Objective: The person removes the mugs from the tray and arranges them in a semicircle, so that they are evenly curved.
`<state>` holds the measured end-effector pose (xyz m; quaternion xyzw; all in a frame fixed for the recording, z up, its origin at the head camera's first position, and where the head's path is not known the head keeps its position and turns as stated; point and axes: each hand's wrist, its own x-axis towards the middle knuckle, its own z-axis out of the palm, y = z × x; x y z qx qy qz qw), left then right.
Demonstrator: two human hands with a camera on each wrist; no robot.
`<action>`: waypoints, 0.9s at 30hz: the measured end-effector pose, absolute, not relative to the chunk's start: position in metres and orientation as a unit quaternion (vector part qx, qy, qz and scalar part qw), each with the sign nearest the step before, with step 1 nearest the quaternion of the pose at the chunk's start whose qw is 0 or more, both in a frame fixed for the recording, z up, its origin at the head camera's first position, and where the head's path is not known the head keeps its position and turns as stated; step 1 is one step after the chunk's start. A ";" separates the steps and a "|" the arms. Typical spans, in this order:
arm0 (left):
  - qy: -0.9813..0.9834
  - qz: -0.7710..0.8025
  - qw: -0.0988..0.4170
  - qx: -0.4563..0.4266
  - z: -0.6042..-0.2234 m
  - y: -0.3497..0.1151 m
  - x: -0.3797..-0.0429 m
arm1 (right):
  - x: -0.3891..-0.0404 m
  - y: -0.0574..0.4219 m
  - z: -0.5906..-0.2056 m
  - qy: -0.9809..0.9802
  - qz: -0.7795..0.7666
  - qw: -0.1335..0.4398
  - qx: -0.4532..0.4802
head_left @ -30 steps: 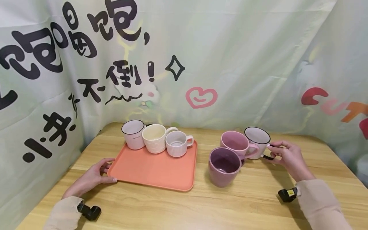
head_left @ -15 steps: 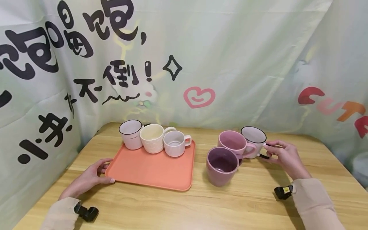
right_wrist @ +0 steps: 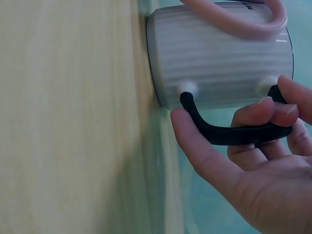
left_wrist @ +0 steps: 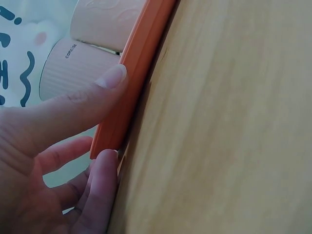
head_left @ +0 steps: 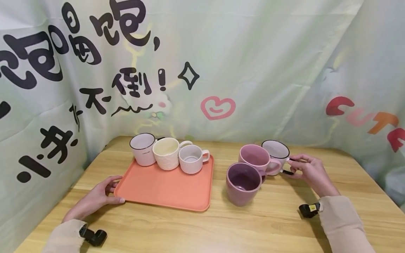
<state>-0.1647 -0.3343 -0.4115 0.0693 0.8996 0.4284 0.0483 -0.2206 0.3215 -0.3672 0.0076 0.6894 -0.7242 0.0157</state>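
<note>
My left hand [head_left: 95, 196] holds the front left corner of an orange tray [head_left: 164, 191], thumb along its front side and fingers at its left edge. In the left wrist view the thumb [left_wrist: 92, 90] presses the tray's outer wall. On the right, my right hand [head_left: 313, 174] grips the black handle [right_wrist: 243, 134] of a white mug [head_left: 280, 160] with a black rim. That mug stands upright on the table, partly hidden behind a pink mug [head_left: 253, 158]. Closer to me is a dark purple mug [head_left: 242, 191].
Along the tray's back edge stand three mugs: a white black-rimmed one [head_left: 143, 154], a cream one [head_left: 166, 158] and a small ribbed pale one [head_left: 191, 163]. A printed curtain [head_left: 253, 63] hangs behind the wooden table [head_left: 190, 232].
The right hand has slid the black-rimmed mug slightly left, nearer the pink mug. The left hand keeps its hold on the tray. The head view has shifted a little.
</note>
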 end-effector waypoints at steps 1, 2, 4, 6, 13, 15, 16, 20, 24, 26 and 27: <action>0.900 0.428 0.049 0.070 -0.412 -0.334 -0.165 | -0.221 0.322 -0.367 0.687 -0.726 0.016 0.006; 0.900 0.427 0.049 0.070 -0.411 -0.335 -0.165 | -0.221 0.322 -0.367 0.685 -0.728 0.015 0.006; 0.901 0.425 0.048 0.073 -0.411 -0.335 -0.166 | -0.221 0.321 -0.366 0.682 -0.731 0.012 0.004; 0.902 0.423 0.045 0.074 -0.411 -0.337 -0.167 | -0.222 0.320 -0.366 0.677 -0.736 0.009 0.000; 0.899 0.428 0.044 0.083 -0.413 -0.337 -0.167 | -0.222 0.321 -0.367 0.682 -0.731 0.003 -0.008; 0.897 0.431 0.045 0.083 -0.415 -0.337 -0.167 | -0.222 0.322 -0.368 0.684 -0.730 0.003 -0.009; 0.896 0.434 0.045 0.081 -0.415 -0.336 -0.167 | -0.222 0.323 -0.368 0.684 -0.730 0.003 -0.010; 0.894 0.439 0.046 0.082 -0.417 -0.335 -0.167 | -0.221 0.325 -0.370 0.681 -0.732 0.002 -0.017; 0.893 0.438 0.047 0.086 -0.416 -0.336 -0.166 | -0.221 0.325 -0.372 0.676 -0.736 -0.001 -0.026; 0.894 0.436 0.047 0.089 -0.415 -0.336 -0.166 | -0.221 0.324 -0.374 0.674 -0.738 -0.005 -0.028; 0.895 0.433 0.047 0.090 -0.415 -0.336 -0.166 | -0.221 0.324 -0.374 0.672 -0.740 -0.008 -0.028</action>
